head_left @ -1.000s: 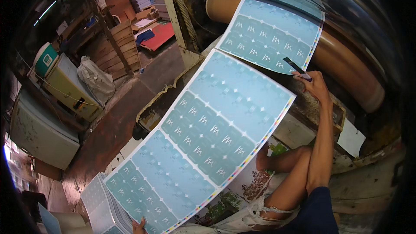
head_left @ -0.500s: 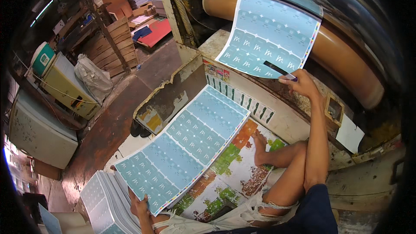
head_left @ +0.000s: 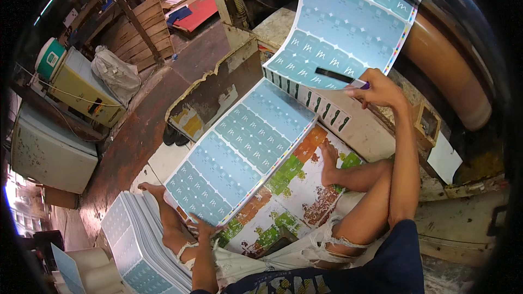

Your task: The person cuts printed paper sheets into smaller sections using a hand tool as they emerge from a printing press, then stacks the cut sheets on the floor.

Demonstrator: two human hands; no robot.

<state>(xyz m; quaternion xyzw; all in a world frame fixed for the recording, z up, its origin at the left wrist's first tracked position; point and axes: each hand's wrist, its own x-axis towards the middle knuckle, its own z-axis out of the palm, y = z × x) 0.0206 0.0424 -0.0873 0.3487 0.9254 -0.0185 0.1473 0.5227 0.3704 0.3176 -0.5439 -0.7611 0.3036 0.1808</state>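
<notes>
Had the right grip (head_left: 378,90) closed around the purple end of a black strip (head_left: 333,74). Saw the upper sheet (head_left: 348,19) come down before the brown roller (head_left: 457,84), bowing to a curved lower edge in front of the white panel (head_left: 362,130). Found the lower sheet (head_left: 239,152) slanted below, far end near that panel and right edge running along the patterned base (head_left: 305,201). Noted open room on the base between that edge and the right leg (head_left: 365,185), less on the near left, with the left leg (head_left: 170,218) between sheet and stack (head_left: 122,228).

Had the strip lying across the face of the upper sheet, pointing left, and the right grip at the lower right corner; could not tell pinch from touch there. Had the left grip (head_left: 202,227) touching the near edge of the lower sheet; could not tell how far closed.
</notes>
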